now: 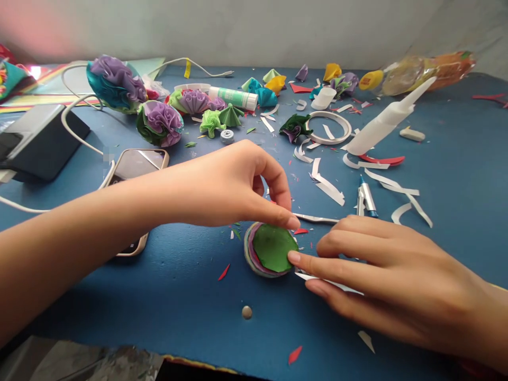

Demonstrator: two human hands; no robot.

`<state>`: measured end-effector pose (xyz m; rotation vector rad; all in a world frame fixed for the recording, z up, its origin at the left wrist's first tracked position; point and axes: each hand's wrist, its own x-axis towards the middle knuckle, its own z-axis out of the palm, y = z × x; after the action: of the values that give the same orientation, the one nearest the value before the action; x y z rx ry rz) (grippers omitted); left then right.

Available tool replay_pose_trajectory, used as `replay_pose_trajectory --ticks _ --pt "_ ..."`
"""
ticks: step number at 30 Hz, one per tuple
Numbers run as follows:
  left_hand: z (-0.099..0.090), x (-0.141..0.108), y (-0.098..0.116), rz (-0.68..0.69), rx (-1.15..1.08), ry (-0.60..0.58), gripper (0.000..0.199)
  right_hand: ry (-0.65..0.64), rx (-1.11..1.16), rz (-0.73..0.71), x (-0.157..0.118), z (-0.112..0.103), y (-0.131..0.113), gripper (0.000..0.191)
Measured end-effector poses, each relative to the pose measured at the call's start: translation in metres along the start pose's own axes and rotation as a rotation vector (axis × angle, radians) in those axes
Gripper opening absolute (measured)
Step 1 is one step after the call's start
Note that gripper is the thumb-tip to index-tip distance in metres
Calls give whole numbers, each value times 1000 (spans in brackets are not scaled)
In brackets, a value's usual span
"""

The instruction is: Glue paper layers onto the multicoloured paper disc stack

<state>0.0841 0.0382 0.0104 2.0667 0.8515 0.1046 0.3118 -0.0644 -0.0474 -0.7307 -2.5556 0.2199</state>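
A stack of round paper discs [273, 248] lies on the blue table, with a green disc on top and purple, red and pale edges below. My left hand [234, 185] reaches over from the left, thumb and index finger brought together in a pinch at the stack's upper right edge. What is between those fingertips is hidden. My right hand [397, 280] lies low on the right, fingers stretched out, its index fingertip touching the green disc's right edge. Beneath its thumb and index finger is a white pointed sliver [333, 283].
Pleated paper flower balls [115, 84], a glue stick [233, 98] and a tape ring [328, 127] are at the back. A white glue bottle [383, 126] tilts right. White paper strips [329, 188] lie around. A phone [138, 164] and black box [43, 140] are left.
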Motion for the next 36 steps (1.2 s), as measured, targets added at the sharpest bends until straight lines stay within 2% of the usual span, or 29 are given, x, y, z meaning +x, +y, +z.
replay_pose_trajectory --ticks 4,8,13,15,20,25,27,32,36 --pt "4 0 -2 82 -11 91 17 5 -8 -8 2 1 1 17" --pt "6 -2 0 113 80 79 16 7 -6 -10 0 1 1 17" --pt "13 -1 4 131 152 89 36 2 -7 -6 -3 1 -1 17" --pt "14 1 2 136 118 70 36 4 -4 -3 -3 1 0 17" --pt "10 4 -5 106 58 -35 12 10 6 -5 0 -1 2 17" --pt "11 4 -4 49 59 -97 13 14 3 -1 1 -1 1 17" --pt "14 4 -3 61 63 -72 14 14 6 -4 1 0 1 17" --pt "17 4 -2 123 81 90 14 14 -4 -5 1 1 0 17" --pt "14 4 -1 131 39 125 18 10 -9 -16 1 1 0 17"
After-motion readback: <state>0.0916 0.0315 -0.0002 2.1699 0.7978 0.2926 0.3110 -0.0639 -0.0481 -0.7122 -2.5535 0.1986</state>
